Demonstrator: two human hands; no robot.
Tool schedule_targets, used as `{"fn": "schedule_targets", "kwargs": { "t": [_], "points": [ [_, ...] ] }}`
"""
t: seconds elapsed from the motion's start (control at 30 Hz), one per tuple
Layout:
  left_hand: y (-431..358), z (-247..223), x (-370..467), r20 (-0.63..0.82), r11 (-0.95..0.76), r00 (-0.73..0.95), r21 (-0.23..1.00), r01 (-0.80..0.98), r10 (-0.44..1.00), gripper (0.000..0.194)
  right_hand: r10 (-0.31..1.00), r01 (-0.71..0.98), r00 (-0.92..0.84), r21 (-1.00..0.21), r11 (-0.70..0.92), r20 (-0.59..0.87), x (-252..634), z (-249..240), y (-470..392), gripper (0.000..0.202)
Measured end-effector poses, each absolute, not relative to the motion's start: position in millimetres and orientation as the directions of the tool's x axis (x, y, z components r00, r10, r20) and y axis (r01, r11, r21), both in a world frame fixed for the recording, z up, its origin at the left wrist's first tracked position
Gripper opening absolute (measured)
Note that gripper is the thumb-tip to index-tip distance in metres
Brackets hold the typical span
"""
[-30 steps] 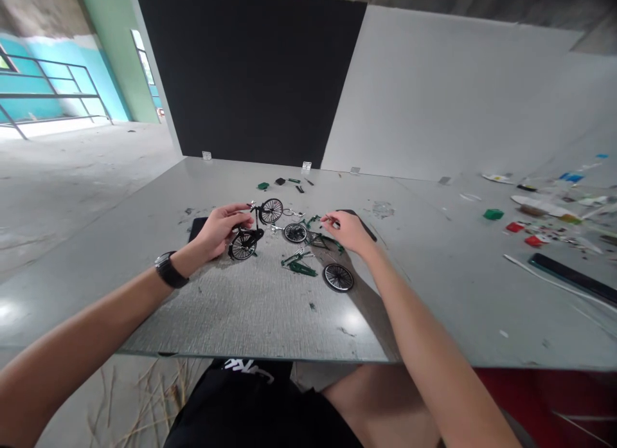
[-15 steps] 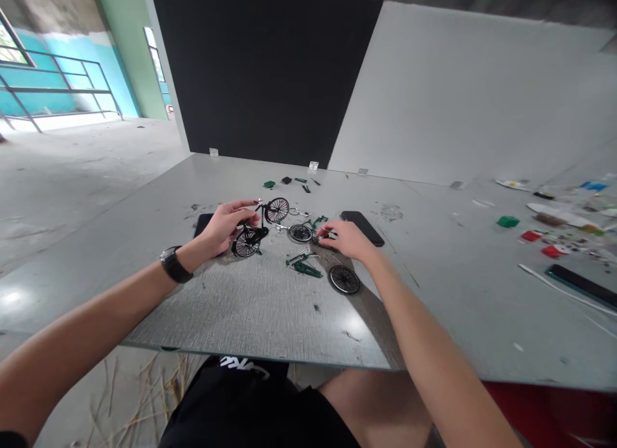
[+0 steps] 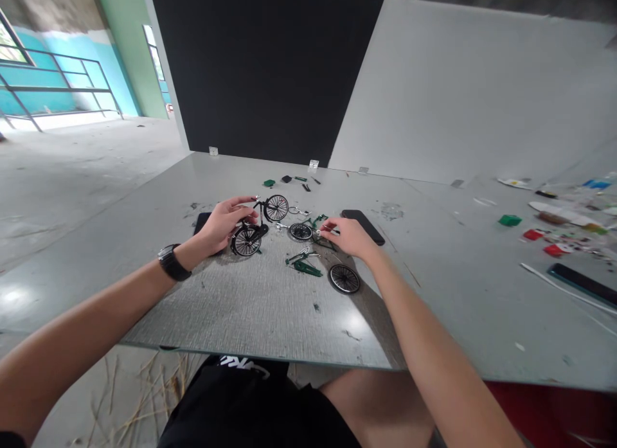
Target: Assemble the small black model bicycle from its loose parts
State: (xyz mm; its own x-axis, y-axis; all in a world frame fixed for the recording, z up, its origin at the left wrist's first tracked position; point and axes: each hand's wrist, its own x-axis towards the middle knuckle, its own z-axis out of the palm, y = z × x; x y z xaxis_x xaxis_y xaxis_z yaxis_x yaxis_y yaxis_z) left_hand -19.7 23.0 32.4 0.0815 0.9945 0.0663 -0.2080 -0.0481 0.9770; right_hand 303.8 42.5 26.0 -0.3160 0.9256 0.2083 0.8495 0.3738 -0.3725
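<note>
Black bicycle [image 3: 263,229], handlebar [image 3: 258,198] seemingly silver.

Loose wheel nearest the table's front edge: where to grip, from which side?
Probably pinch the outer tyre of the loose wheel at opposite edges, from above and the near side. It appears to lie flat, its spokes look thin, and the green part and right hand crowd its left and far sides.

A black panel [image 3: 270,75] and a white panel [image 3: 463,94] stand behind the surface [image 3: 472,294]. Far right, a phone [image 3: 583,285] lies near a white cord [image 3: 554,282]. Dry stalks [image 3: 175,385] litter the floor [image 3: 149,146].
</note>
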Motion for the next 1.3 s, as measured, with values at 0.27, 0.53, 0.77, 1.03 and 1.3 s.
{"fn": "schedule_targets", "kwargs": {
  "t": [0.27, 0.53, 0.77, 1.03, 1.3],
  "points": [
    [24, 26, -19, 0.128, -0.099, 0.168, 0.981, -0.169, 0.977, 0.033, 0.899, 0.808, -0.319, -0.410, 0.423, 0.299, 301, 26, 41, 0.013],
    [16, 26, -15, 0.142, -0.105, 0.356, 0.987, -0.122, 0.923, 0.039, 0.856, 0.582, -0.358, -0.628, 0.517, 0.373, 266, 26, 27, 0.042],
    [11, 27, -13, 0.143, -0.116, 0.406, 0.989, -0.089, 0.903, 0.040, 0.895, 0.363, -0.399, -0.861, 0.355, 0.201, 256, 24, 25, 0.039],
    [8, 28, -9, 0.053, -0.075, 0.368, 0.996, 0.045, 0.928, 0.033, 0.954, 0.087, -0.264, -0.981, 0.173, 0.145, 260, 22, 31, 0.048],
    [13, 19, -3, 0.001, -0.094, 0.488, 0.982, 0.166, 0.873, 0.028, 0.978, -0.003, -0.167, -0.992, 0.124, 0.123, 257, 26, 29, 0.039]
  ]
}}
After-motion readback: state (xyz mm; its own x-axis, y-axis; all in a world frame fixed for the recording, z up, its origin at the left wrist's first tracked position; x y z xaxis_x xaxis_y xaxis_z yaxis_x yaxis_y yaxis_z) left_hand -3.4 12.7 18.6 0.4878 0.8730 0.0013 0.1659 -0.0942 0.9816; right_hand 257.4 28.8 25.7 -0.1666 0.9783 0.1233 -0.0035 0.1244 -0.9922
